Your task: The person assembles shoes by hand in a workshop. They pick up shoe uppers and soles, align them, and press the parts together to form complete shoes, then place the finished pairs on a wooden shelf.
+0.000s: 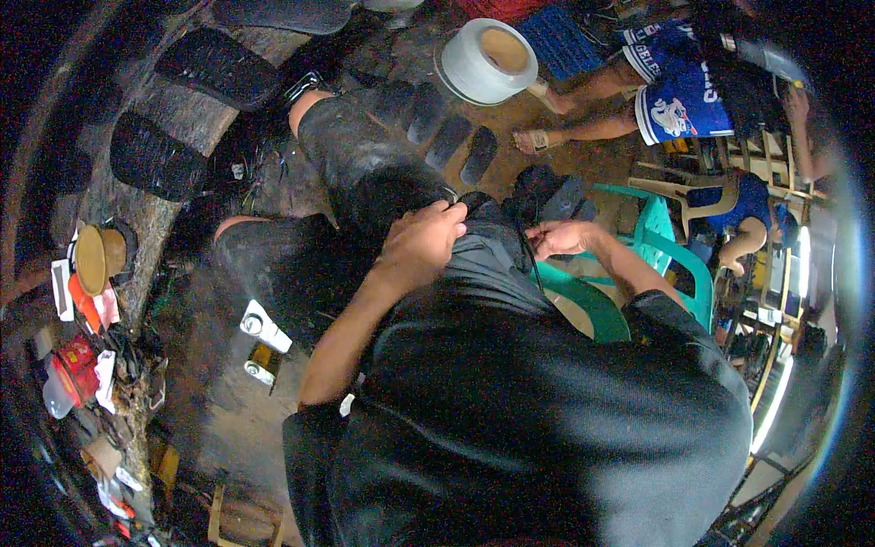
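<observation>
Between your two hands a gap remains for moving, but the green chair (701, 290) stands close to your right arm. Your left hand (424, 239) has fingers curled at the black cloth (483, 248); your right hand (559, 239) bends its fingers just beside a dark piece (556, 194). Whether either one grasps something, I cannot tell. Black soles (157, 157) lie along the wooden bench (157, 239), toward its far end.

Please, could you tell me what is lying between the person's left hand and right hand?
Folds of the person's dark clothing lie between the left hand and the right hand, as the head view shows.
</observation>
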`<act>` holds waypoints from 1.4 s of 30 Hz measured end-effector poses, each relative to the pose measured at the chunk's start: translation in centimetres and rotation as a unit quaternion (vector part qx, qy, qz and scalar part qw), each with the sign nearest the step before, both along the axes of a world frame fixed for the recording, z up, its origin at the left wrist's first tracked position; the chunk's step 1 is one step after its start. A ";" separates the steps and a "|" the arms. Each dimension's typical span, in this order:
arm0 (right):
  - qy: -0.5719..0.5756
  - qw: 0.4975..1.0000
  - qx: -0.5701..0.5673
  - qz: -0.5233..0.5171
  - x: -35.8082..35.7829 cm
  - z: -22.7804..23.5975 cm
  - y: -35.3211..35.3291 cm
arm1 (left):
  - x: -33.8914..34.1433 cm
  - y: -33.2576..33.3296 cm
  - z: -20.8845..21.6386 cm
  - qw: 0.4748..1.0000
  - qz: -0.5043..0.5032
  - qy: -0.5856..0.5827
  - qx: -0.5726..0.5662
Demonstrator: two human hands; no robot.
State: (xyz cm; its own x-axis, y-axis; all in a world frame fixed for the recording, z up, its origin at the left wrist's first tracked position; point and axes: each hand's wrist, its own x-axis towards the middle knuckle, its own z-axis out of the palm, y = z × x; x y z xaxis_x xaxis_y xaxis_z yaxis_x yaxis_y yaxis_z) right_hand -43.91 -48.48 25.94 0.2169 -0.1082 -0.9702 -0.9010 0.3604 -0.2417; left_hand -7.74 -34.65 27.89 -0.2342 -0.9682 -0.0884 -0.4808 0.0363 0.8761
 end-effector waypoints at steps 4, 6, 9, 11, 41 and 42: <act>-0.004 0.974 0.080 -0.210 0.0 -0.9 0.9 | 0.6 -0.1 0.2 1.000 -0.008 0.005 -0.007; -0.010 0.978 0.005 -0.209 0.5 -1.9 1.8 | 0.6 -0.2 0.3 1.000 -0.011 0.004 -0.003; -0.037 0.972 -0.093 -0.214 1.2 -3.3 2.9 | 0.4 -0.1 0.4 1.000 -0.009 0.002 0.011; -0.026 0.972 -0.143 -0.186 1.2 -4.2 3.0 | 0.2 -0.1 0.4 1.000 -0.007 0.003 0.018; 0.001 0.975 -0.111 -0.190 1.7 -6.5 2.1 | 0.7 -2.0 -0.8 0.990 -0.008 0.130 -0.053; -0.031 0.978 -0.112 -0.173 1.3 -7.2 1.9 | 0.5 -2.1 -1.3 0.990 -0.014 0.131 -0.052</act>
State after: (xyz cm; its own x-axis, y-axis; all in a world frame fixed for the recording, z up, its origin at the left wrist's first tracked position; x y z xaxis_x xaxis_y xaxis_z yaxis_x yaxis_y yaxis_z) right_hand -42.59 -46.56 18.70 0.1868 -0.3933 -0.9002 -0.7154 0.5735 -0.3991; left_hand -7.22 -36.79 26.64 -0.2622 -0.9617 0.0795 -0.2352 0.1436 0.9613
